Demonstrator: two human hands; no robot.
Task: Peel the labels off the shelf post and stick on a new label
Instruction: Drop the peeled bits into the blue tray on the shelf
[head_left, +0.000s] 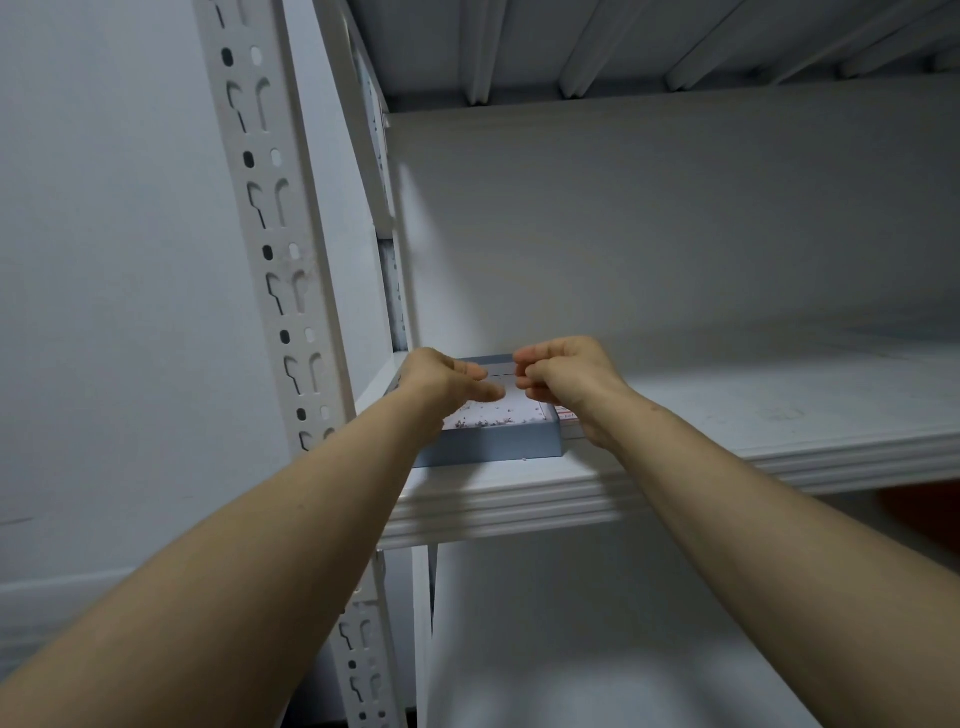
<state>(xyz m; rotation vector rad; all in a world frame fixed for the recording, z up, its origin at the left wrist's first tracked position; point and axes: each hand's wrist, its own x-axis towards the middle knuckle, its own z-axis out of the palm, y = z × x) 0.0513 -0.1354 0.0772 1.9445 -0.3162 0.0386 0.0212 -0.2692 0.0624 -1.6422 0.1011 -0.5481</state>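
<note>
the step in hand looks like lifting a fresh label off its backing over the shallow blue-grey cardboard tray, which sits at the left end of the white metal shelf. to do it well, one hand should pin the white backing sheet flat while the other starts a corner with a nail and draws it back low and slow, so the label neither curls onto itself nor tears. touch only the edge, since the glue side picks up grit, and the small dark specks along the sheet's near edge are just the kind of crumbs to keep clear of. the white perforated steel shelf post stands just to the left of the tray, near enough for a short carry. no label shows on its outer face from here.

both forearms reach up and forward, and the hands meet over the tray. the left hand lies palm down with its fingers stretched almost straight towards the other hand. their tips are blurred, so i cannot tell whether they press the sheet or pinch something. the right hand is curled, fingertips drawn to the thumb as in a pinch. what it pinches, if anything, is too small to make out. a red-printed white strip lies just beside the tray, under the right wrist.
</note>
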